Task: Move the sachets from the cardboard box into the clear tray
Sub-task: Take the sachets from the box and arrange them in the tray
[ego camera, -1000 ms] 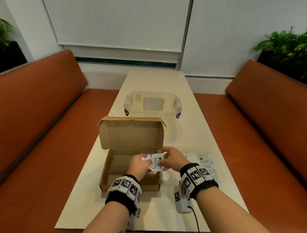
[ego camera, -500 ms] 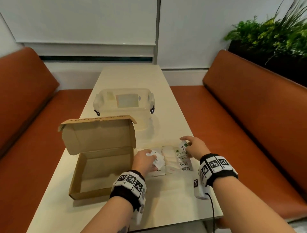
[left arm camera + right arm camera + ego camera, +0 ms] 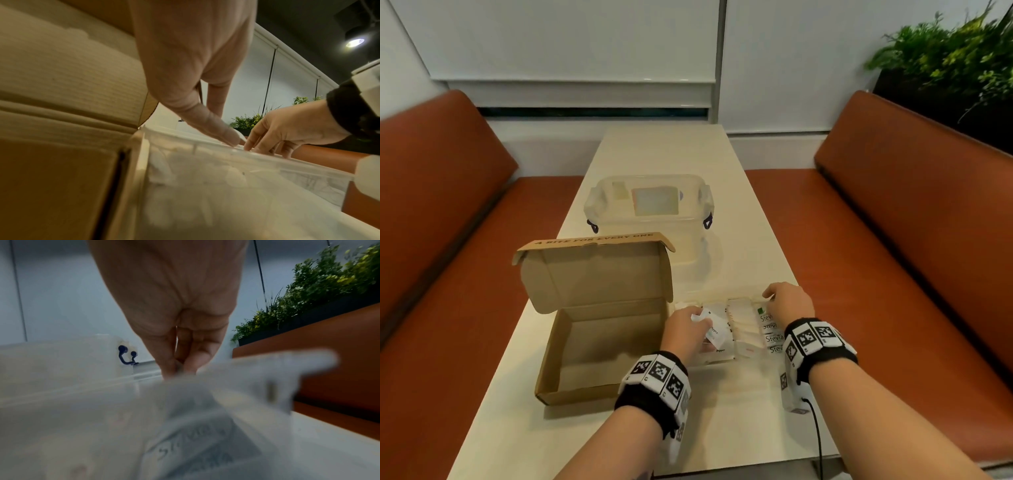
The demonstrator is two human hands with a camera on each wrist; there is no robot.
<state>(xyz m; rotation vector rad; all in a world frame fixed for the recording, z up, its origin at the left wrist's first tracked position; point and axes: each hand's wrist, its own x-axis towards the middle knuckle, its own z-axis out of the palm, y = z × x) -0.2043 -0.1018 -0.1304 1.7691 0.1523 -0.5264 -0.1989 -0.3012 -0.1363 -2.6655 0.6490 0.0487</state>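
On the cream bench, your cardboard box stands open, its lid edge printed "A BITE FOR EVERY ONE". Touching its right side, the clear tray holds rows of sachets, several marked "Stevia", one "Pepper". Your left hand grips a crumpled white sachet above the tray; your right hand pinches a sachet at the tray's far right corner.

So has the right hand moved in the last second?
Yes. The right hand was at the box's right front corner; it now reaches over the tray's Stevia sachets, further right of the box.
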